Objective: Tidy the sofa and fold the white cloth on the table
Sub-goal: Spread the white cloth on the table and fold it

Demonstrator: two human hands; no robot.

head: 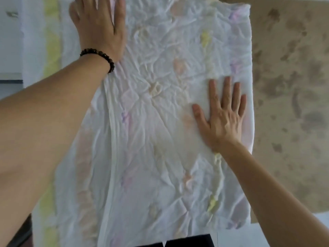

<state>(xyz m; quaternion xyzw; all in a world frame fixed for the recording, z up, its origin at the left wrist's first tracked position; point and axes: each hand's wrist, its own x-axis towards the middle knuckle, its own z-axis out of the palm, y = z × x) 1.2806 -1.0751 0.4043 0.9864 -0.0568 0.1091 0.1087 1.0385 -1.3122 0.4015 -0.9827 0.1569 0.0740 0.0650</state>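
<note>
The white cloth [153, 132] with faint pastel prints lies creased and folded over on the brown mottled table [288, 90], filling most of the head view. A folded edge runs down its left part. My left hand [99, 27], with a dark bead bracelet on the wrist, rests flat with fingers apart on the cloth's far left area. My right hand [222, 113] presses flat, fingers spread, on the cloth's right side near its edge. Neither hand grips anything.
The cloth's left side hangs past the table, showing a yellow-green stripe [51, 50]. A pale floor [10, 41] lies at the far left. A dark object [187, 241] shows at the bottom edge, below the cloth.
</note>
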